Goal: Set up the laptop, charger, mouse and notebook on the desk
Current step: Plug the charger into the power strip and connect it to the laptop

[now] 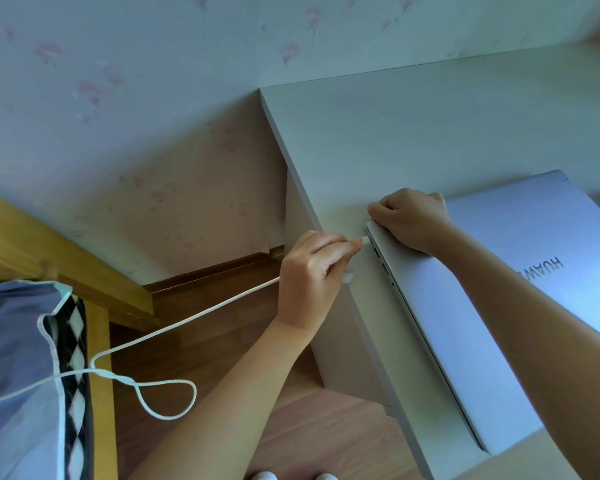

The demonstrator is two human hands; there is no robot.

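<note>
Silver laptop [499, 306] lying closed on the desk [395, 140], long axis running toward the viewer. Left hand [312, 271] pinching the charger plug [365, 240], fingers clamped on it, tip pointing right at the laptop's left edge, just touching near the ports. Right hand [409, 220] curling over the laptop's far-left corner, steadying it. White cable [187, 318] trailing left toward the bed [14, 341]. Port itself hard to discern; mouse and notebook not showing.

Laptop [520, 271] lid: smooth matt silvery metal. Desk [378, 133]: pale matt wood-grain. Cable [187, 318]: smooth white plastic. Floor [309, 427]: glossy brown wood. Bedding [14, 358]: soft cloth.
</note>
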